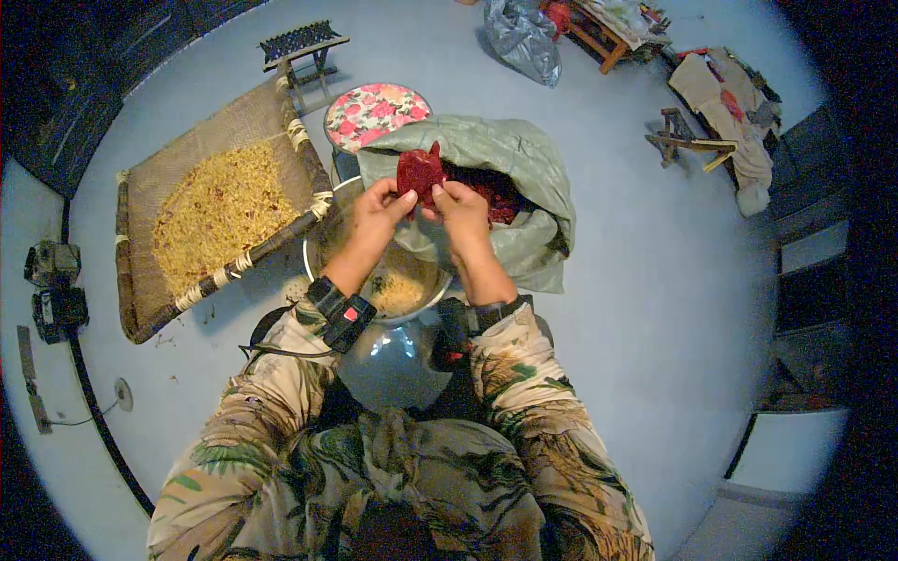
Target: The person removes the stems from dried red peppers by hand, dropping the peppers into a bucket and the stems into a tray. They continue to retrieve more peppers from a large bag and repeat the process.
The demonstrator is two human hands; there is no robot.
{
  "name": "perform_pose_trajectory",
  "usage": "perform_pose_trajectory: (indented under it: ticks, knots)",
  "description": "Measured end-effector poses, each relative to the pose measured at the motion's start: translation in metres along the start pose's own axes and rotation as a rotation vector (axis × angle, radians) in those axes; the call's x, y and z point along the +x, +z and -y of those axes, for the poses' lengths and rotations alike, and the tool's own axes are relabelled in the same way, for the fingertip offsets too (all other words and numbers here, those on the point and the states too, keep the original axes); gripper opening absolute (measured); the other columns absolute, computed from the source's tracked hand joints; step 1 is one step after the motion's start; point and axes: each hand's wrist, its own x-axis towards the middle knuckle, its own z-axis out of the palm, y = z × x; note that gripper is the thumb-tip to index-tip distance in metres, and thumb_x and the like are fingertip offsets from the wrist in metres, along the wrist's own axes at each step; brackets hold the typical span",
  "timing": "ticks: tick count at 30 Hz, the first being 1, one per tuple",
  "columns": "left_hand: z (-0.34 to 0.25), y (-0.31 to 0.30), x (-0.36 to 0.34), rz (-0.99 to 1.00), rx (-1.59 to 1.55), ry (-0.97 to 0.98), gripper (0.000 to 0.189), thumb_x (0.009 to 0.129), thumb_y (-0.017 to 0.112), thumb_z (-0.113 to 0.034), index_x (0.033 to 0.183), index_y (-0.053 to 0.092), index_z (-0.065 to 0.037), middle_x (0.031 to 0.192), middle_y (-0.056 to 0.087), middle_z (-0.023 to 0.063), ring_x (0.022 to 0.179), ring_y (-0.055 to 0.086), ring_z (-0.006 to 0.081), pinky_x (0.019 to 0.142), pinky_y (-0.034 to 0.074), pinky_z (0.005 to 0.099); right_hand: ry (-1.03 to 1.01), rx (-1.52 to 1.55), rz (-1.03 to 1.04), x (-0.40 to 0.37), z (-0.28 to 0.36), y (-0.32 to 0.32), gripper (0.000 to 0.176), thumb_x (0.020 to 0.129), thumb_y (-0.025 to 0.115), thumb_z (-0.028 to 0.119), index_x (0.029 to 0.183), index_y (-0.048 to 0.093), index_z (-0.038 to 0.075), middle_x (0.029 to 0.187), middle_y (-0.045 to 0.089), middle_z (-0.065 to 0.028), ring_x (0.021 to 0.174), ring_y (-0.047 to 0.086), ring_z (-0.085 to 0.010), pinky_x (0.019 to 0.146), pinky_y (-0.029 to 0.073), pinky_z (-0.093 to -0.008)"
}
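Note:
Between both hands, a dried red pepper (420, 171), broad and wrinkled, is held up above the basin and near the sack's mouth. My left hand (376, 217) pinches its lower left side with thumb and fingers. On the other side my right hand (464, 215) grips its lower right edge, fingers closed. Just beyond the hands lies a green woven sack (541, 157), its mouth open on dark red dried peppers (500, 194). Under my forearms is a white-rimmed basin (311, 251) with pale yellow seeds (399, 292) in it, partly hidden by my arms.
To the left, a wood-framed mesh sieve (173, 313) holds yellow seeds (224, 206) with red flakes. A floral-topped stool (376, 114) and a folding stool (301, 49) stand behind. A plastic bag (524, 39) and a small wooden stool (690, 142) are further off.

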Motion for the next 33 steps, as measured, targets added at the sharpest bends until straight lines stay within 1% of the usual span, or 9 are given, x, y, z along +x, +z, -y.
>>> perform_pose_trajectory:
  ticks: [7,10,13,16,22,25,28,31,33]
  knots:
    - [-0.013,0.005,0.0,0.104,-0.064,0.022,0.019,0.082,0.065,-0.014,0.097,0.06,-0.004,0.091,0.063,0.0019,0.085,0.057,0.0103,0.077,0.046,0.0253,-0.004,0.091,0.007,0.0,-0.001,0.002,0.012,0.085,0.057,0.009,0.087,0.061,-0.003,0.082,0.061,-0.0057,0.071,0.06,-0.0136,0.057,0.053,-0.0244]
    - [-0.007,0.0,0.003,0.117,-0.04,0.015,0.02,0.081,0.065,-0.015,0.098,0.061,-0.005,0.09,0.063,0.0018,0.084,0.057,0.0104,0.075,0.046,0.0255,-0.012,-0.03,0.014,0.001,0.0,0.002,0.013,0.083,0.059,0.008,0.088,0.062,-0.003,0.083,0.062,-0.0062,0.073,0.06,-0.0142,0.062,0.052,-0.0259]
    - [-0.002,-0.004,0.006,0.01,0.101,0.05,0.018,0.081,0.066,-0.013,0.097,0.06,-0.005,0.089,0.063,0.0023,0.081,0.058,0.0109,0.074,0.046,0.0252,-0.171,-0.244,-0.023,0.009,-0.017,0.001,0.017,0.081,0.061,0.009,0.092,0.063,-0.003,0.086,0.065,-0.0086,0.075,0.06,-0.0147,0.068,0.05,-0.0274]
    - [-0.001,-0.004,0.008,-0.024,0.029,0.084,0.01,0.082,0.064,-0.006,0.089,0.058,-0.003,0.084,0.062,0.0024,0.076,0.057,0.0091,0.071,0.045,0.0229,-0.176,-0.231,0.006,0.006,-0.018,0.001,0.021,0.079,0.064,0.011,0.095,0.063,-0.004,0.086,0.066,-0.0109,0.077,0.06,-0.0153,0.072,0.048,-0.0277]
    - [-0.003,-0.006,0.009,-0.066,-0.083,0.118,0.014,0.082,0.063,-0.003,0.094,0.056,-0.003,0.088,0.064,0.0053,0.079,0.059,0.0103,0.075,0.046,0.024,-0.151,-0.326,-0.013,-0.008,0.008,0.01,0.022,0.079,0.066,0.012,0.094,0.064,-0.003,0.083,0.066,-0.0086,0.075,0.061,-0.0136,0.071,0.048,-0.0258]
    - [-0.006,-0.009,0.009,-0.058,-0.109,0.097,0.016,0.082,0.063,-0.003,0.097,0.055,-0.002,0.09,0.065,0.0063,0.08,0.06,0.0111,0.076,0.047,0.0248,-0.208,-0.209,0.002,-0.003,0.0,0.009,0.021,0.079,0.066,0.012,0.093,0.064,-0.003,0.081,0.066,-0.0075,0.072,0.06,-0.0128,0.069,0.048,-0.0253]
    - [-0.008,-0.009,0.008,-0.051,-0.149,0.047,0.019,0.083,0.063,-0.006,0.099,0.055,-0.002,0.092,0.065,0.0068,0.08,0.06,0.0115,0.077,0.046,0.0248,-0.066,-0.106,0.062,0.001,-0.003,0.005,0.017,0.08,0.066,0.009,0.094,0.063,0.001,0.083,0.062,-0.0012,0.071,0.056,-0.0088,0.063,0.045,-0.0221]
    - [-0.006,-0.014,0.01,0.026,-0.148,-0.009,0.021,0.084,0.062,-0.009,0.102,0.055,-0.002,0.094,0.065,0.0069,0.081,0.06,0.0117,0.078,0.046,0.0248,-0.124,-0.122,0.04,0.004,-0.008,0.001,0.018,0.078,0.066,0.01,0.092,0.064,-0.001,0.083,0.066,-0.0058,0.072,0.059,-0.0128,0.068,0.047,-0.0251]
    - [-0.004,-0.013,0.011,0.034,-0.18,-0.034,0.022,0.084,0.062,-0.011,0.104,0.055,-0.002,0.094,0.065,0.0069,0.082,0.06,0.0117,0.078,0.045,0.0247,-0.083,-0.034,0.003,0.007,-0.011,0.001,0.017,0.077,0.067,0.009,0.091,0.064,-0.001,0.083,0.065,-0.0051,0.073,0.059,-0.0124,0.068,0.047,-0.0251]
